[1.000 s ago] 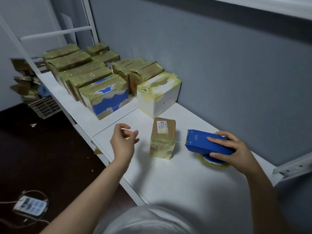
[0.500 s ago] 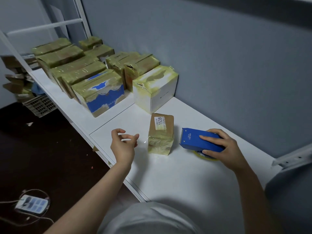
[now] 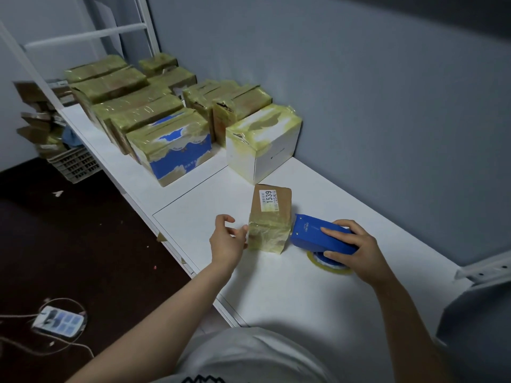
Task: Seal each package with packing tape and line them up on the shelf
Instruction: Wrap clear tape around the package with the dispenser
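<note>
**Item 1.** Sealed packages [image 3: 132, 111], wrapped in yellowish tape, stood in close rows on the back-left stretch of the shelf [image 3: 276, 294]. The blue-and-white package [image 3: 179, 158] sat nearest the front edge and the white package [image 3: 265, 145] closed the row on the right.

**Item 2.** Left hand [image 3: 226, 241], just in from the front edge. Its fingers were loosely parted and gripped nothing, with one fingertip touching, or all but touching, the small brown package's left side. Risk: a push from this side alone could slide or tip the package into the dispenser, as nothing braced it.

**Item 3.** Small brown package [image 3: 272, 217], labelled 1539, stood mid-shelf, apart from the row and just right of the left hand. Its near face was taped and its labelled top was bare. Sealing looked unfinished. Risk: lined up as it was, an untaped seam might spring open.

**Item 4.** Blue tape dispenser [image 3: 318, 236], its nose just beside the package's right side and its tape roll [image 3: 329, 264] beneath it against the shelf. Risks: a loose tape end could stick to the shelf or fold on itself, and the cutter at the nose lay close to the package and not far from the left fingertips.

**Item 5.** Right hand [image 3: 359, 247], toward the shelf's right end, with fingers and thumb curled round the dispenser body. Risk: dragging the dispenser with the package unheld would pull the package along
</note>
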